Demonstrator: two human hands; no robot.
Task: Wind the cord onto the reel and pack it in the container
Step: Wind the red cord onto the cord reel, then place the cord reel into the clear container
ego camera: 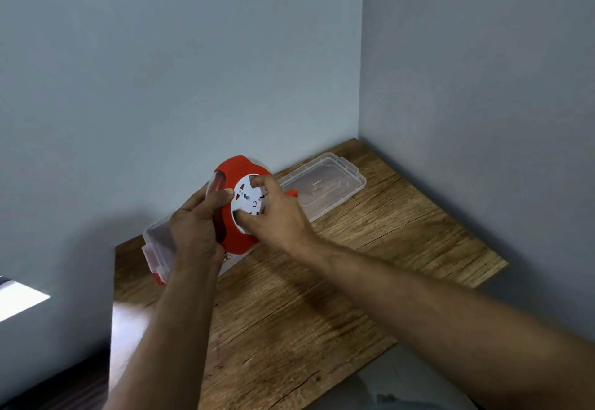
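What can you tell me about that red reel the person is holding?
The reel is a round red plastic drum with a white socket face turned toward the camera, marked with small dark slots and a red dot. It is held on edge above the wooden table. The left hand grips its rim from the left; the right hand holds the white face, fingers curled at its top and thumb at its lower edge. No loose cord is visible.

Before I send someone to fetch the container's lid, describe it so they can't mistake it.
On the wooden table, look toward the far corner where the two walls meet. The clear plastic lid lies flat there, to the right of the red reel held in both hands. It is shallow and empty, unlike the deeper clear container at the left.
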